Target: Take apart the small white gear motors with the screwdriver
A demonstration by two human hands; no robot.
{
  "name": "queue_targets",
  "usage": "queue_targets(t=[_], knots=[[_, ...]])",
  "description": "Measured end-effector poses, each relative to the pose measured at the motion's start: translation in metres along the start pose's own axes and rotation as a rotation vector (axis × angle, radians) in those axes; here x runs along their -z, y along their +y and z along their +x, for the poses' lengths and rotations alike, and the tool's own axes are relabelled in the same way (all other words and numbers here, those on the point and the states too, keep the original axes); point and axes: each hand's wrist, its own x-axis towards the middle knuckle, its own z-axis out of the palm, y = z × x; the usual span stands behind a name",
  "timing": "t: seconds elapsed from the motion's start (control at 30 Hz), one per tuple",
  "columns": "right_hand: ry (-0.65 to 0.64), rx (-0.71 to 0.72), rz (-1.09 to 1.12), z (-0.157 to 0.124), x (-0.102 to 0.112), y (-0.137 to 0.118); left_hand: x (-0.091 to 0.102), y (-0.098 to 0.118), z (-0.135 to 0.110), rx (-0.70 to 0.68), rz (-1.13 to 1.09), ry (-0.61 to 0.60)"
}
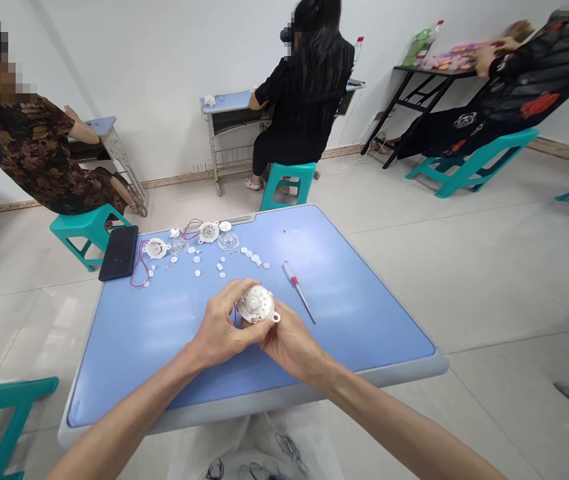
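Observation:
A round white plastic gear housing (256,303), with a small ring tab on its rim, is held above the desk between both hands. My left hand (224,323) wraps its fingers and thumb around the left and front edges. From below and the right, my right hand (292,340) grips the same housing, its fingers partly hidden. A bit of red wire shows beside the left fingers. On the desktop to the right lies a screwdriver (298,290) with a clear and red handle.
Across the blue desk's (164,373) far side lie two more white housings (208,232) with red wires, clear covers (228,241) and several small white gears (255,258). A black phone (118,253) rests at the left edge. Beyond, people sit on teal stools (289,180).

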Motion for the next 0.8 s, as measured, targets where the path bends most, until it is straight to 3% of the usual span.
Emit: queue_targets(t=[0.1, 0.2, 0.33, 0.47, 0.67, 0.8], knots=[[0.049, -0.067, 0.163, 0.001, -0.004, -0.003, 0.002, 0.001, 0.001, 0.011, -0.013, 0.009], [0.016, -0.102, 0.223, 0.000, -0.007, -0.006, 0.006, 0.003, 0.003, 0.015, -0.030, 0.024], [0.001, 0.032, 0.168, -0.003, -0.010, -0.002, 0.006, 0.004, 0.004, -0.011, -0.016, 0.028], [0.080, 0.110, 0.067, -0.004, -0.010, 0.006, 0.003, 0.002, 0.002, -0.030, 0.010, 0.003], [0.217, 0.147, -0.074, -0.002, -0.006, 0.009, 0.000, 0.001, 0.001, -0.043, 0.034, 0.022], [0.201, 0.095, -0.053, -0.002, -0.006, 0.005, -0.001, 0.000, 0.000, -0.039, 0.026, 0.037]])
